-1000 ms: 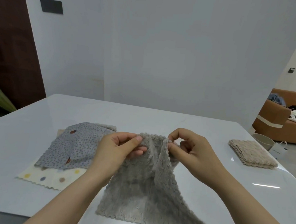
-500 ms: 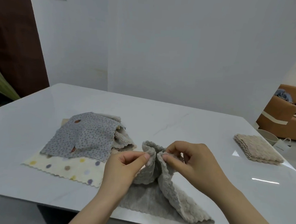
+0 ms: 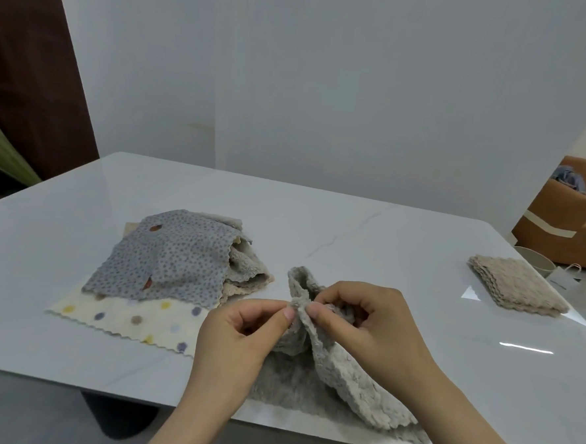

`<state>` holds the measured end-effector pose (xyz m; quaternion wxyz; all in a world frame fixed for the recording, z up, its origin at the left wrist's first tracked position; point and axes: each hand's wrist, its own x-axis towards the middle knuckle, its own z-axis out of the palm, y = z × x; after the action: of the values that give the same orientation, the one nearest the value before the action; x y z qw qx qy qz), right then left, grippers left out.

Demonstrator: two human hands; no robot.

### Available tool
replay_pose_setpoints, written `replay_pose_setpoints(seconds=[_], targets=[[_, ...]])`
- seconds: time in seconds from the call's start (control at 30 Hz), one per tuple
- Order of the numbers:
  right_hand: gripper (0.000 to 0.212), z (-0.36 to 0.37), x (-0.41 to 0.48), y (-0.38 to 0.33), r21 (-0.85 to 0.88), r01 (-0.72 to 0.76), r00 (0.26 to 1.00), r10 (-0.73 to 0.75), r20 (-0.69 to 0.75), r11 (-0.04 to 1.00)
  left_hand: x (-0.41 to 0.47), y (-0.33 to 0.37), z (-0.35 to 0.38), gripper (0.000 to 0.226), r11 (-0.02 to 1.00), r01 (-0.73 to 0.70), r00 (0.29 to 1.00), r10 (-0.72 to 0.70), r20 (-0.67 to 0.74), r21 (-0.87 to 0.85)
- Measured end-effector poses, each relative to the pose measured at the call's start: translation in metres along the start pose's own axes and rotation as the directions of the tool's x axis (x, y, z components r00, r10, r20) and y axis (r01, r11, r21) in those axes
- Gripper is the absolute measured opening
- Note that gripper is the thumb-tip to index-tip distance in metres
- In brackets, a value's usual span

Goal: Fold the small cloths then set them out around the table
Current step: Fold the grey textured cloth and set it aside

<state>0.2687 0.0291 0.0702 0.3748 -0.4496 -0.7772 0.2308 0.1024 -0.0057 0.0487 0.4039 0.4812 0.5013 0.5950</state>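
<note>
Head view: both hands pinch the grey fleece cloth (image 3: 340,372) at one bunched spot. Left hand (image 3: 240,338) and right hand (image 3: 367,326) meet thumb to thumb there, likely matching corners so the fold lines up. The cloth's lower part lies on the tabletop (image 3: 352,232) near the front edge (keeps it anchored). The unfolded pile (image 3: 175,266) waits to the left; the folded beige cloth (image 3: 517,287) sits well apart, far right, apparently already set out.

- Left hand (image 3: 240,335) and right hand (image 3: 367,324) pinch a grey fluffy cloth (image 3: 340,372) on the table's (image 3: 353,225) near edge.
- Left of that cloth: unfolded cloth pile (image 3: 165,269).
- Far right of it: folded beige cloth (image 3: 517,287).
</note>
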Motion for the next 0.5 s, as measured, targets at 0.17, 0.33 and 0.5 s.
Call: replay_pose_setpoints(seconds=[0.17, 0.33, 0.5], targets=[[0.013, 0.002, -0.0013, -0.0005, -0.071, 0.022, 0.999, -0.024, -0.022, 0.997, -0.0022, 0.0028, 0.0004, 0.02, 1.0, -0.019, 1.0, 0.019, 0.017, -0.004], [0.013, 0.0036, -0.0024, -0.0003, -0.09, 0.041, 0.998, -0.045, -0.044, 0.995, -0.0025, 0.0032, -0.0013, 0.018, 0.999, -0.034, 0.998, 0.034, 0.043, 0.002], [0.014, 0.0051, -0.0031, 0.0001, -0.13, 0.059, 0.996, -0.067, -0.061, 0.99, -0.0032, 0.0021, -0.0017, 0.021, 0.998, -0.053, 0.997, 0.052, 0.053, 0.025]])
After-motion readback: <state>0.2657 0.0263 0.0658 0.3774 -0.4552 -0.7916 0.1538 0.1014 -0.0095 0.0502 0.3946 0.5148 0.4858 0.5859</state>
